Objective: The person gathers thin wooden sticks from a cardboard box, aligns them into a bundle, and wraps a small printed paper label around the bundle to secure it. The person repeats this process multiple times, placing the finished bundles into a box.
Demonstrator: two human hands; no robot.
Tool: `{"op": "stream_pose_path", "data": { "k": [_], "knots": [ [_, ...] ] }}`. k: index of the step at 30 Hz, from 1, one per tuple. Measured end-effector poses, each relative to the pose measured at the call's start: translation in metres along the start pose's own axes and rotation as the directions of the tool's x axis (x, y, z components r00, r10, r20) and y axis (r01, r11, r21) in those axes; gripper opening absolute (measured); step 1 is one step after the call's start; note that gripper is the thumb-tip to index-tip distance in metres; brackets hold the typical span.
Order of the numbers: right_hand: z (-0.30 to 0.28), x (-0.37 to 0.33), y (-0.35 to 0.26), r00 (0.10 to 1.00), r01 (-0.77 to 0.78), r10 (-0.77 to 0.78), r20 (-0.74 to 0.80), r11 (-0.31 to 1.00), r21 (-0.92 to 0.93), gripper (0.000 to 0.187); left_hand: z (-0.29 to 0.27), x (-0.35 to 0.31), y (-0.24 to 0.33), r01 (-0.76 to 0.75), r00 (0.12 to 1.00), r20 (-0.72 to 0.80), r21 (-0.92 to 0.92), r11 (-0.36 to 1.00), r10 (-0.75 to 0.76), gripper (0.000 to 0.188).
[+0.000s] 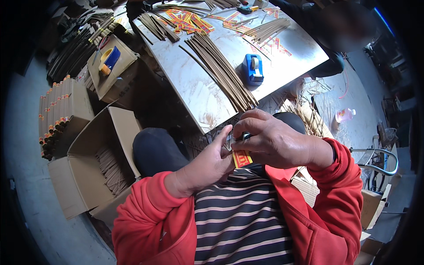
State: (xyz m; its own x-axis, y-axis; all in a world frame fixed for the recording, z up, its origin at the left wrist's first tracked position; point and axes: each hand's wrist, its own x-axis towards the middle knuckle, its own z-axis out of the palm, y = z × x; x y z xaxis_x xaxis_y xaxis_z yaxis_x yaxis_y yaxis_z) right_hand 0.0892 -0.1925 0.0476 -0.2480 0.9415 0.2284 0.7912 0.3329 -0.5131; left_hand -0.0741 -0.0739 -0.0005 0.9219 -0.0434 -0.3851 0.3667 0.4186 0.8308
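Observation:
In front of my striped shirt, my two hands meet over a small red and yellow paper label point(242, 159). My left hand point(206, 165) has its fingers curled at the label's left edge, thumb pointing up. From above, my right hand point(274, 140) bends its fingers over the label's top part. A small dark thing shows between the right fingers, too hidden to name. Just beyond the hands lies a bundle of thin brown incense sticks point(219, 70) on the white table point(194, 99), its near ends at the table's edge.
A blue tape dispenser point(253, 70) stands right of the sticks. Loose labels point(191, 21) and more sticks point(268, 31) lie farther back. At left are an open cardboard box point(88, 176) with sticks inside and labelled bundles point(55, 110). Another person point(329, 68) sits across the table. A bottle point(345, 115) is on the floor.

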Motion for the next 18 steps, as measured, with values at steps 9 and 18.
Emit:
{"op": "stream_pose_path", "data": {
  "k": [9, 18],
  "knots": [
    [-0.001, -0.002, -0.013, 0.998, 0.000, -0.013, -0.069, 0.982, -0.191, 0.028, -0.002, -0.007, 0.011, 0.061, 0.996, 0.080, -0.253, 0.966, -0.042, 0.061],
    [0.011, 0.001, -0.010, 0.972, 0.094, -0.145, -0.183, 0.961, -0.261, 0.029, 0.003, -0.011, 0.021, -0.102, 0.947, 0.216, -0.505, 0.857, 0.239, 0.038]
  ]
}}
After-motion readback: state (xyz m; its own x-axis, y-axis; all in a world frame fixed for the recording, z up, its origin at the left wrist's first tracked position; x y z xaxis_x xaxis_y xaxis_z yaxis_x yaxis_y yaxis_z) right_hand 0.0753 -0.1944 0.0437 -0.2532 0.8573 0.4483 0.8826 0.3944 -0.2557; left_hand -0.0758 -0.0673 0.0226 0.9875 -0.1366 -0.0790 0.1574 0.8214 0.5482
